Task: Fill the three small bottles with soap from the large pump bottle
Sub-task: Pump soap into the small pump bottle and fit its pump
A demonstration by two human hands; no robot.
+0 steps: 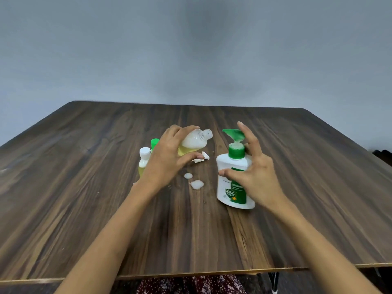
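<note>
My left hand grips a small uncapped bottle, tilted with its open mouth pointing right toward the pump spout. It holds yellowish liquid with white foam above. The large white pump bottle, with a green pump head, stands on the table. My right hand wraps around it, thumb on the front label and fingers behind the neck, the index finger raised beside the pump head. A small bottle with a white cap and one with a green cap stand behind my left hand, partly hidden.
A loose white cap lies on the wooden table between the bottles. Two blobs of spilled soap foam sit in front of it. The table's near edge runs just above my lap; a grey wall stands behind.
</note>
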